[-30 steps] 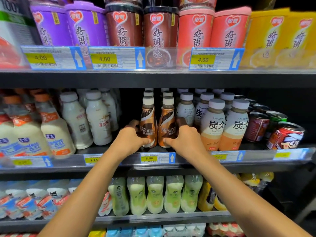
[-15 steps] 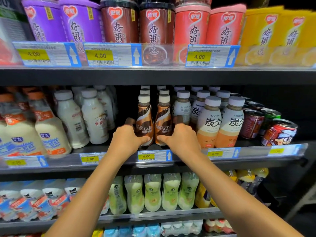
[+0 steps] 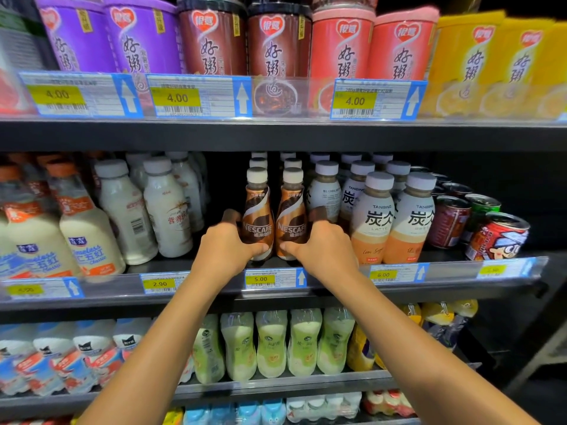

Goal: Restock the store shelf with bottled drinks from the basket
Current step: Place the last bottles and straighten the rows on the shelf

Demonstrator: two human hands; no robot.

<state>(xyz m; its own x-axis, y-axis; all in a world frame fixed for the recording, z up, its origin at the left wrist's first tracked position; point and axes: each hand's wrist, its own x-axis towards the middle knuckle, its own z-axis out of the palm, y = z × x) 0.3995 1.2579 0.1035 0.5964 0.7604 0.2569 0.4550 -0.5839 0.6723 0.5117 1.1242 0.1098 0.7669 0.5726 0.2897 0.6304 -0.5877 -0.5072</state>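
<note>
Two brown Nescafe coffee bottles stand side by side at the front of the middle shelf (image 3: 337, 283), above the 5.00 price tag. My left hand (image 3: 225, 251) is wrapped around the left Nescafe bottle (image 3: 257, 216). My right hand (image 3: 322, 246) is wrapped around the right Nescafe bottle (image 3: 291, 216). Both bottles are upright with their bases on the shelf. More of the same bottles line up behind them. The basket is out of view.
White milk bottles (image 3: 167, 210) stand left of the coffee row, Tanbing latte bottles (image 3: 372, 222) right of it, then cans (image 3: 497, 237). Porridge cups (image 3: 276, 41) fill the shelf above. Green drink bottles (image 3: 271, 345) fill the shelf below.
Both hands have stayed on the two Nescafe bottles in the same place on the shelf. Only the camera view has shifted slightly.
</note>
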